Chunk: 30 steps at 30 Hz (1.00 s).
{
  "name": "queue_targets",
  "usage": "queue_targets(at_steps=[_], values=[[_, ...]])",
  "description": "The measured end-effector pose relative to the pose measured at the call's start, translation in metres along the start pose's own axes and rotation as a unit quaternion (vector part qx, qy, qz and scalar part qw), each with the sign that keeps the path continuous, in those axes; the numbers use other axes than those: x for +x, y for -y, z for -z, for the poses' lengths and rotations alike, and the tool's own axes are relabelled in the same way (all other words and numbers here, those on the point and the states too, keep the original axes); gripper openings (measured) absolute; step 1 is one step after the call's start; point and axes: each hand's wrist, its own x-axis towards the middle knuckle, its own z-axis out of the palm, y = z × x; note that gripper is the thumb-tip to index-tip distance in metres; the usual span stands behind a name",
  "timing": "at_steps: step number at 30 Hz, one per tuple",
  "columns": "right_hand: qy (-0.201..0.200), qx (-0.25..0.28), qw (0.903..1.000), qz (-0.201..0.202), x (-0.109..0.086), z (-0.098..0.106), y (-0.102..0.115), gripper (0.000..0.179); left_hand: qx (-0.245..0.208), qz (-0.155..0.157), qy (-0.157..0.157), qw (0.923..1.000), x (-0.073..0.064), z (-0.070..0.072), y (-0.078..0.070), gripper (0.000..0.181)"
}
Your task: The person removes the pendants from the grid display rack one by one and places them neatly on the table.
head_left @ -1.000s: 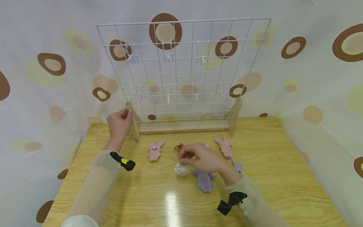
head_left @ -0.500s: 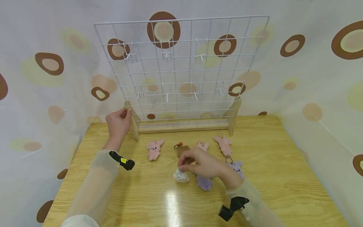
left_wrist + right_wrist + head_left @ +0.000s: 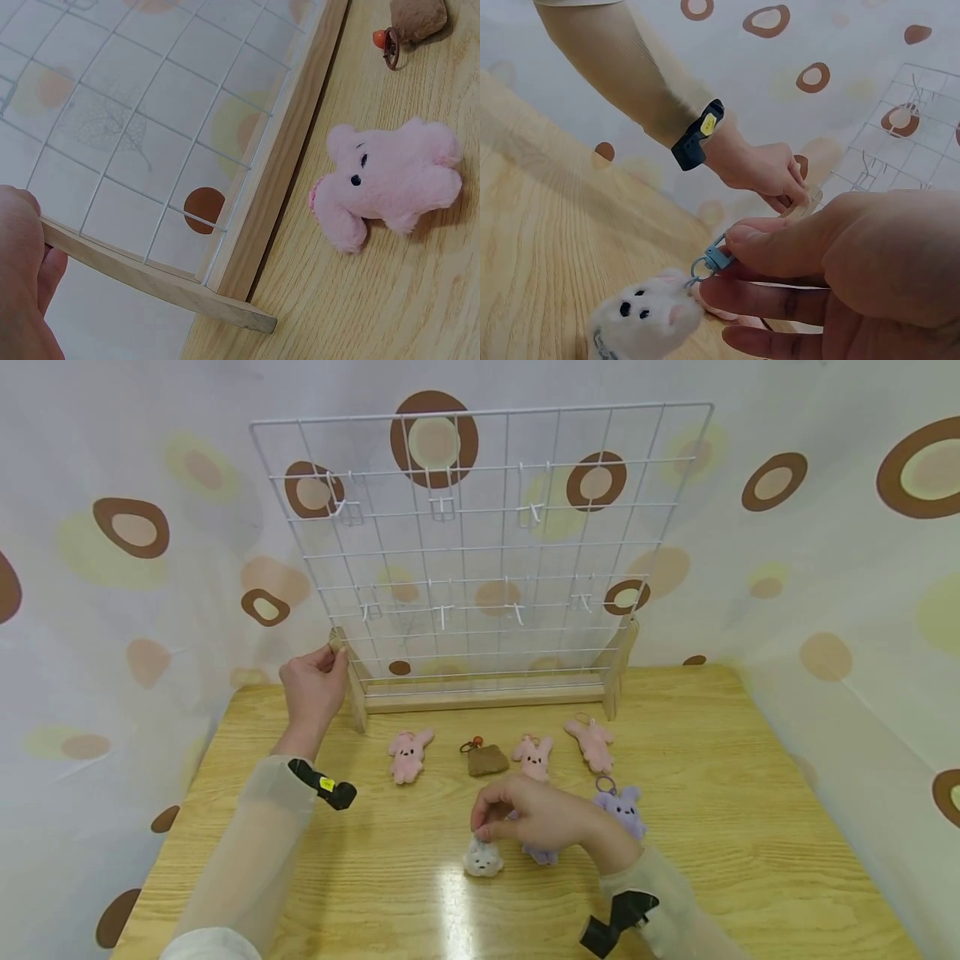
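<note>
My right hand [image 3: 536, 814] pinches the light blue clasp [image 3: 718, 257] of a small white plush keychain [image 3: 483, 858]. The plush hangs below the fingertips, low over the wooden table, its dark eyes and nose showing in the right wrist view. My left hand [image 3: 315, 689] grips the top of the left wooden upright [image 3: 351, 685] of a stand that carries a white wire grid [image 3: 480, 552]. Near that upright lies a pink plush keychain [image 3: 394, 176]. Partly hidden under my right hand is a purple plush [image 3: 542, 853].
White hooks [image 3: 442, 614] hang on the grid in two rows. A brown plush keychain [image 3: 487, 760] with an orange bell, a pink plush [image 3: 534, 756], another pink plush [image 3: 594, 745] and a purple plush [image 3: 622, 810] lie before the stand. Patterned cloth [image 3: 810, 568] surrounds the table [image 3: 735, 827].
My right hand has moved toward the front of the table with the white plush keychain, uncovering the brown and middle pink plushes. My left hand keeps its grip on the upright.
</note>
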Motion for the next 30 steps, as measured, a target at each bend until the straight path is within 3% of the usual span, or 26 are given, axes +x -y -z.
queue_targets(at_steps=[12, 30], values=[[-0.043, -0.009, 0.9979, -0.047, 0.010, 0.006, -0.020, 0.004, -0.004, 0.016, 0.011, 0.9998, -0.001, 0.000, 0.000, 0.029], [-0.061, -0.036, 0.9966, -0.041, 0.036, 0.009, -0.039, 0.009, 0.006, 0.011, 0.004, 0.9999, 0.000, 0.000, -0.001, 0.028]])
